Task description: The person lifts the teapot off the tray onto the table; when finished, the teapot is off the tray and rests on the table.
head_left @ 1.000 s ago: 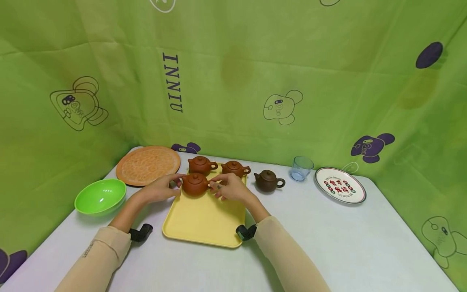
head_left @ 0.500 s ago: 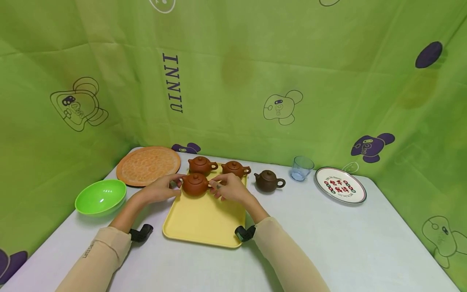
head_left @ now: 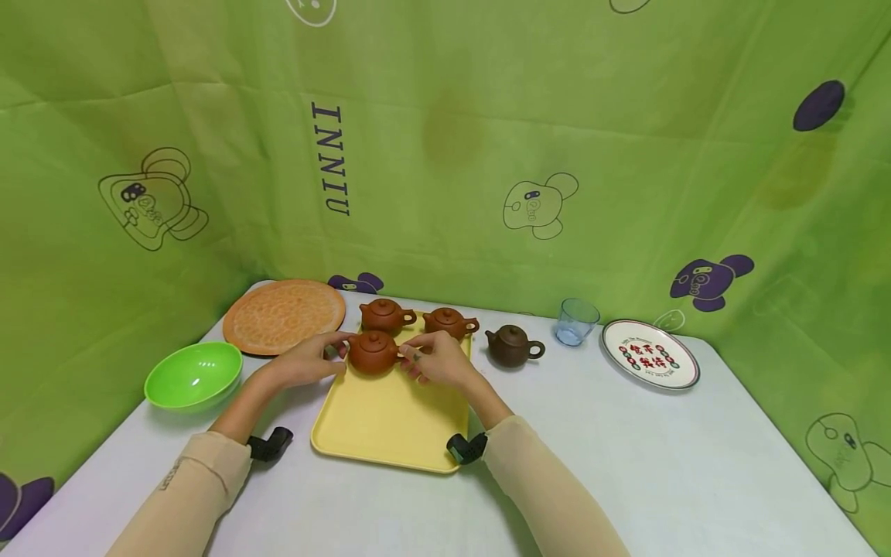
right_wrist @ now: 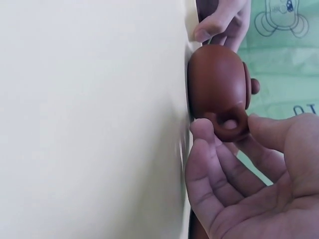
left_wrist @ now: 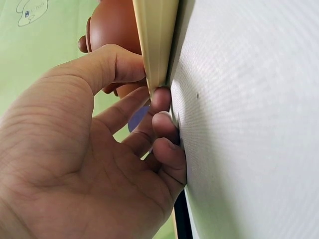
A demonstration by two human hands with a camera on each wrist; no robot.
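A red-brown teapot (head_left: 372, 352) (right_wrist: 217, 79) (left_wrist: 112, 25) stands at the far left of the yellow tray (head_left: 390, 414) (right_wrist: 89, 119) (left_wrist: 157, 40). My right hand (head_left: 412, 352) (right_wrist: 232, 132) pinches its ring handle between thumb and forefinger. My left hand (head_left: 334, 348) (left_wrist: 149, 89) grips the tray's left rim, thumb on top beside the teapot's spout, fingers curled against the outer edge. Two more red-brown teapots (head_left: 385, 315) (head_left: 448, 321) stand at the tray's far edge.
A dark brown teapot (head_left: 511, 345) sits on the white table (head_left: 626, 449) right of the tray, then a blue glass (head_left: 575, 321) and a patterned plate (head_left: 649, 353). An orange plate (head_left: 283, 314) and a green bowl (head_left: 192, 374) lie to the left. Green cloth walls surround the table.
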